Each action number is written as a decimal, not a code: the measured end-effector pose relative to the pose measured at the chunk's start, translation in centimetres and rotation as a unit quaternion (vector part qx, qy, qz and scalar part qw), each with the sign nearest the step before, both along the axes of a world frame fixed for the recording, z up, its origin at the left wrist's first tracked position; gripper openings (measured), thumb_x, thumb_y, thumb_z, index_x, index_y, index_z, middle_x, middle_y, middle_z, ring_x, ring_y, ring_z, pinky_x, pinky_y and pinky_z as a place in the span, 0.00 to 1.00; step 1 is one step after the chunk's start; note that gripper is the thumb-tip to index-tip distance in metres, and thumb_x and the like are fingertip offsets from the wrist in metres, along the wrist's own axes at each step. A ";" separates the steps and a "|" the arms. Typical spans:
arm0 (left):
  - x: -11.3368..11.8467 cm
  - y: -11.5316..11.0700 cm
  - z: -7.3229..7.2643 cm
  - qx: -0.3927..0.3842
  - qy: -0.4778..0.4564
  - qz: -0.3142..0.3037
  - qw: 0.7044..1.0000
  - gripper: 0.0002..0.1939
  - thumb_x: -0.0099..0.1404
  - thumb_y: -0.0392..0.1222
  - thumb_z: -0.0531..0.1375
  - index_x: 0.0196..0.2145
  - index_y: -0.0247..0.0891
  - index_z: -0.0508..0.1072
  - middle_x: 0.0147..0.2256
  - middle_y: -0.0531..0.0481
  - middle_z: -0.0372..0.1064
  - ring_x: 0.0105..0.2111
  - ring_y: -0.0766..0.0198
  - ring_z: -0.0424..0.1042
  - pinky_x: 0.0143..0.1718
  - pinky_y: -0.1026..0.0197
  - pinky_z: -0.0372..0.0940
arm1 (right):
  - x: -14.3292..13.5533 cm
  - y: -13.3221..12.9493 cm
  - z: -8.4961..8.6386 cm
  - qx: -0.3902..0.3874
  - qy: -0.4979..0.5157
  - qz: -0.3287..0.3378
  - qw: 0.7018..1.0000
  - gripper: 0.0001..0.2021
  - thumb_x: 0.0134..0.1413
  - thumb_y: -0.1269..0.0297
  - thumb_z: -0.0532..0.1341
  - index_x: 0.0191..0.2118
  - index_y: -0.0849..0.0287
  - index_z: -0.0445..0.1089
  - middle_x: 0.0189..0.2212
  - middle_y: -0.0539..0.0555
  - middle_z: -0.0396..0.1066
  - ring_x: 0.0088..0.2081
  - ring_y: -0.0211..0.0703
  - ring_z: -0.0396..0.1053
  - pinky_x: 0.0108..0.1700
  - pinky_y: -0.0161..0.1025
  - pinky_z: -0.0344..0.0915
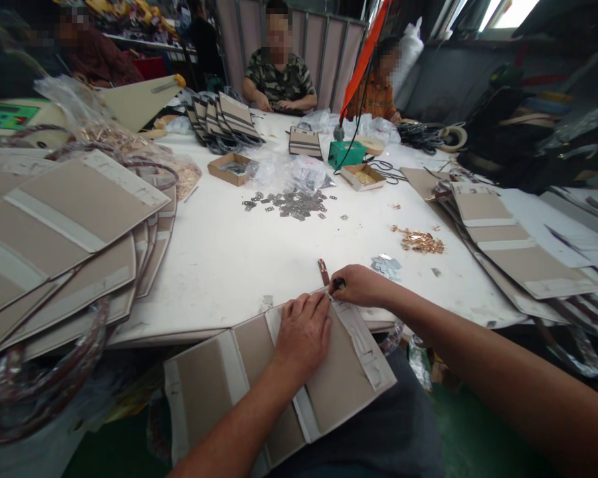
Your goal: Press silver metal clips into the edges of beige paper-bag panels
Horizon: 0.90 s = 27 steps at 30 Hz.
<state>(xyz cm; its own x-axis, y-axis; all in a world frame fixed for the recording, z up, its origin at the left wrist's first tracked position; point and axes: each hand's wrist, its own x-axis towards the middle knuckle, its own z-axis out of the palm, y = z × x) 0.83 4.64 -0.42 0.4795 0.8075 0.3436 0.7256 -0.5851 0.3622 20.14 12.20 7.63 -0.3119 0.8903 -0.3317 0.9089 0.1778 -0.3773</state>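
Head view: a beige panel (339,372) with pale strips across it slopes from the table's near edge down over the person's lap (403,425). The left hand (303,332) lies palm down on its upper part, fingers extended and close together, pressing rather than clasping. Beside those fingertips, the right hand (361,285) has thumb and fingers pinched together on a small dark piece (337,284) at the panel's far edge; whether they also nip the edge itself, I cannot tell. A brown strap end (323,272) sticks out just beyond.

The panel looks light and fairly stiff, likely to bend at the strips and perhaps slide on the cloth of the lap. A flat palm close to the worked edge should steady it; for lifting, the firm side edges seem best. The small dark piece could slip from a loose pinch.

Beyond the grip on the white table (204,265) are loose silvery plates (386,267), then coppery fittings (421,241) to the right and grey metal plates (296,204) straight ahead. Farther off, a left cardboard box (224,176) holds dark pieces, and a right cardboard box (351,182) holds small golden ones. Well left, a clear plastic bag (99,126) contains many coppery bits.
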 end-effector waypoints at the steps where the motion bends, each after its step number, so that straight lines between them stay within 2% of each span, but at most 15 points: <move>1: 0.0 0.0 0.0 -0.001 -0.002 -0.001 1.000 0.23 0.75 0.40 0.58 0.65 0.39 0.68 0.64 0.44 0.69 0.60 0.48 0.65 0.62 0.42 0.59 | -0.1 -0.2 -0.1 0.007 -0.005 -0.004 1.000 0.10 0.55 0.69 0.64 0.39 0.55 0.83 0.37 0.52 0.83 0.40 0.47 0.78 0.42 0.36 0.66; 8: 0.1 0.3 0.9 -0.009 -0.028 -0.001 1.000 0.21 0.74 0.39 0.60 0.62 0.42 0.71 0.61 0.44 0.72 0.58 0.49 0.67 0.60 0.43 0.61 | 0.1 -1.5 -1.2 0.074 -0.025 -0.047 0.996 0.10 0.58 0.61 0.65 0.42 0.56 0.80 0.45 0.58 0.80 0.45 0.53 0.77 0.43 0.42 0.67; 13: 0.9 2.2 1.8 -0.003 -0.046 0.009 0.999 0.08 0.75 0.41 0.60 0.47 0.43 0.79 0.46 0.46 0.77 0.48 0.51 0.70 0.48 0.46 0.62 | 0.5 -2.2 -1.4 0.088 0.001 -0.067 0.994 0.09 0.59 0.60 0.65 0.42 0.55 0.80 0.44 0.56 0.81 0.45 0.53 0.77 0.43 0.42 0.67; 16: 1.3 3.2 1.7 0.009 -0.041 0.013 0.999 0.08 0.75 0.43 0.60 0.38 0.42 0.79 0.40 0.47 0.76 0.44 0.52 0.69 0.44 0.48 0.60 | 0.7 -2.1 -0.9 0.072 0.025 -0.074 0.994 0.08 0.57 0.63 0.67 0.42 0.55 0.82 0.42 0.56 0.82 0.44 0.53 0.78 0.42 0.41 0.68; 18: 1.3 3.6 1.5 0.015 -0.039 0.010 0.999 0.09 0.75 0.43 0.60 0.37 0.42 0.78 0.39 0.47 0.76 0.43 0.53 0.69 0.43 0.49 0.59 | 1.2 -1.6 -0.4 0.048 0.050 -0.073 0.995 0.08 0.55 0.63 0.69 0.40 0.53 0.84 0.38 0.53 0.83 0.41 0.49 0.78 0.40 0.38 0.69; 22: 1.1 3.6 1.2 0.017 -0.045 0.008 0.999 0.07 0.75 0.41 0.61 0.38 0.43 0.78 0.40 0.48 0.76 0.43 0.53 0.68 0.43 0.50 0.60 | 4.2 1.0 0.7 0.048 0.066 -0.113 0.990 0.08 0.56 0.60 0.69 0.42 0.50 0.84 0.36 0.47 0.83 0.38 0.43 0.79 0.40 0.33 0.70; 25: 1.1 3.7 1.1 0.016 -0.054 0.013 0.998 0.05 0.74 0.40 0.62 0.39 0.44 0.78 0.40 0.48 0.76 0.43 0.53 0.69 0.43 0.50 0.60 | 7.9 3.8 0.6 0.088 0.014 -0.185 0.979 0.09 0.57 0.62 0.67 0.43 0.52 0.83 0.41 0.51 0.83 0.42 0.47 0.78 0.43 0.37 0.69; 27: 1.1 3.8 0.9 0.017 -0.063 0.012 0.998 0.04 0.73 0.40 0.63 0.39 0.44 0.78 0.41 0.48 0.76 0.44 0.53 0.69 0.44 0.49 0.60 | 10.5 5.1 -0.1 0.101 -0.024 -0.219 0.970 0.10 0.55 0.63 0.68 0.43 0.52 0.83 0.42 0.53 0.82 0.43 0.51 0.77 0.44 0.40 0.69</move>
<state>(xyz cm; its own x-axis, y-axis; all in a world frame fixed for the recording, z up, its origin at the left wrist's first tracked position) 1.95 8.44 0.50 0.4121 0.8048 0.4271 0.6898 -0.5818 0.4309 30.66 17.29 7.49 0.1219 0.9825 -0.1408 0.9296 -0.1627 -0.3308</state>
